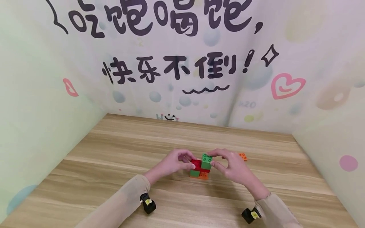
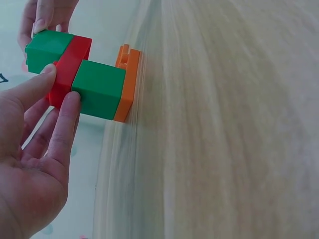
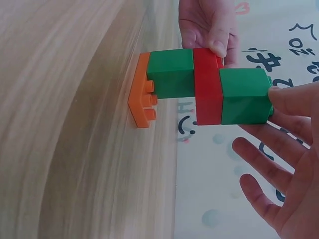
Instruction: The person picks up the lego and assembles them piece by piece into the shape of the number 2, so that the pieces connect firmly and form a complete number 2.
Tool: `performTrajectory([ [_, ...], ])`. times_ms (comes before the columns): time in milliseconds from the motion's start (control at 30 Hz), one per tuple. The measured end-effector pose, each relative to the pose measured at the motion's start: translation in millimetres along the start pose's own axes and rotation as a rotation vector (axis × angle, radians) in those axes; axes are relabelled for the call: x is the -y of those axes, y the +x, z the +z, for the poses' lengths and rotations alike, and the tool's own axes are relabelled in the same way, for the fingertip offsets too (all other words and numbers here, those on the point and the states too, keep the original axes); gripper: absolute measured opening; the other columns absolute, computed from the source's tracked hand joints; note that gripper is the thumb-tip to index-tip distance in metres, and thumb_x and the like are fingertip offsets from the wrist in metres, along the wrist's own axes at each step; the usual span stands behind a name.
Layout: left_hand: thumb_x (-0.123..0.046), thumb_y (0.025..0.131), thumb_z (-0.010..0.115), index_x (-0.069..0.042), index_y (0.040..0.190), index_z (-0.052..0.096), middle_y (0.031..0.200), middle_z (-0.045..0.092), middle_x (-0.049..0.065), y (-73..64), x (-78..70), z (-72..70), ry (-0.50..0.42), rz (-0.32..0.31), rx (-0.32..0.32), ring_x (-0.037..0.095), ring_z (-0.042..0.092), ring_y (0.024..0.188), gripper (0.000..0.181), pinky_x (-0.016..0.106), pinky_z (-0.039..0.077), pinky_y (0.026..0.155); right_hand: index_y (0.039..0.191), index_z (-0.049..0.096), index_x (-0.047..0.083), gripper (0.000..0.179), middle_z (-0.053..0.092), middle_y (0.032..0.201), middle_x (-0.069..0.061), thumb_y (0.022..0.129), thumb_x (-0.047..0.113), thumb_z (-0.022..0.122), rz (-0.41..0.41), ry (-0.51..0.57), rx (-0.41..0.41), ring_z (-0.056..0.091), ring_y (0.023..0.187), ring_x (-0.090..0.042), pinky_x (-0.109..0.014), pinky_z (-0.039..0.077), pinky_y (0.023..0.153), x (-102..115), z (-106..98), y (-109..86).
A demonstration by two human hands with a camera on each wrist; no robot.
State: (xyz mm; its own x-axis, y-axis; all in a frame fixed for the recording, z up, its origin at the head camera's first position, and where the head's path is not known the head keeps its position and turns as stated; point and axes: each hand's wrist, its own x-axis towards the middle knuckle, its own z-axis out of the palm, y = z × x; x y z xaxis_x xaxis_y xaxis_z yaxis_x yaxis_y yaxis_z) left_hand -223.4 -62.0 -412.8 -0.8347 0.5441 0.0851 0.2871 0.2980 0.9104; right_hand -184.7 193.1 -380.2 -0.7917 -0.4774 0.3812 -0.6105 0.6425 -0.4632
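A small stack of toy building bricks stands on the table. At its base is a flat orange brick (image 1: 203,176), with a green brick (image 2: 99,90) on its left part and studs bare on the right. Across that green brick lies a red brick (image 3: 207,94), overhanging to the right. A second green brick (image 1: 206,165) sits on the red brick's right end, studs up. My left hand (image 1: 174,163) grips the red brick by its left end between thumb and fingers. With thumb and index finger, my right hand (image 1: 235,167) pinches the upper green brick; its other fingers are spread.
Another orange brick (image 1: 243,156) lies behind my right hand, partly hidden by it. The wood-grain table (image 1: 128,136) meets a printed cloth wall (image 1: 199,107) at the back, with pale walls on both sides.
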Motion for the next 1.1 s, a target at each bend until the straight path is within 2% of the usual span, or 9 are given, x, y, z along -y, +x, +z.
performTrajectory([
  [133,-0.015,0.085,0.077,-0.009,0.107,0.071,0.097,0.072,0.011,-0.3,1.5,0.2,-0.023,0.0,0.002,0.011,0.066,0.077,0.023,0.044,0.058,0.072,0.119,0.069,0.016,0.028,0.074,0.116,0.001,0.091,0.015,0.071,0.002,0.016,0.009,0.07,0.105,-0.022,-0.047,0.057,0.089,1.6,-0.4,0.4],
  [367,-0.014,0.086,0.077,-0.007,0.107,0.071,0.098,0.072,0.013,-0.2,2.3,1.0,-0.052,-0.006,0.013,0.012,0.066,0.076,0.023,0.044,0.059,0.071,0.125,0.066,0.017,0.033,0.071,0.123,0.0,0.092,0.016,0.07,0.007,0.045,-0.007,0.068,0.113,-0.021,-0.049,0.055,0.092,3.0,-5.4,0.3],
  [533,-0.014,0.086,0.077,-0.007,0.108,0.07,0.098,0.072,0.014,-0.8,2.6,1.0,-0.058,0.002,0.017,0.012,0.066,0.076,0.024,0.047,0.059,0.072,0.128,0.064,0.018,0.037,0.068,0.128,-0.001,0.092,0.015,0.07,0.002,0.036,-0.044,0.064,0.118,-0.025,-0.051,0.054,0.091,0.0,-18.4,4.0],
  [767,-0.014,0.086,0.076,-0.007,0.108,0.07,0.099,0.071,0.013,-1.8,2.1,0.6,-0.06,0.005,0.02,0.011,0.066,0.077,0.024,0.044,0.06,0.073,0.13,0.063,0.02,0.04,0.067,0.131,-0.002,0.091,0.015,0.071,0.001,0.011,-0.075,0.061,0.122,-0.025,-0.055,0.051,0.097,-13.5,-39.4,8.4],
  [933,-0.014,0.086,0.077,-0.007,0.108,0.071,0.099,0.071,0.013,-1.1,2.4,0.4,-0.057,0.001,0.018,0.012,0.066,0.076,0.024,0.041,0.06,0.071,0.13,0.063,0.016,0.041,0.067,0.13,-0.005,0.089,0.013,0.072,-0.002,-0.012,-0.097,0.061,0.121,-0.026,-0.057,0.049,0.098,-25.7,-50.3,10.3],
  [1100,-0.015,0.085,0.078,-0.008,0.108,0.071,0.1,0.071,0.013,-0.6,2.9,0.6,-0.054,-0.003,0.015,0.012,0.066,0.077,0.024,0.042,0.06,0.072,0.13,0.063,0.016,0.043,0.067,0.13,-0.004,0.088,0.014,0.074,-0.022,-0.051,-0.111,0.06,0.121,-0.024,-0.053,0.05,0.098,-39.4,-56.1,10.2],
])
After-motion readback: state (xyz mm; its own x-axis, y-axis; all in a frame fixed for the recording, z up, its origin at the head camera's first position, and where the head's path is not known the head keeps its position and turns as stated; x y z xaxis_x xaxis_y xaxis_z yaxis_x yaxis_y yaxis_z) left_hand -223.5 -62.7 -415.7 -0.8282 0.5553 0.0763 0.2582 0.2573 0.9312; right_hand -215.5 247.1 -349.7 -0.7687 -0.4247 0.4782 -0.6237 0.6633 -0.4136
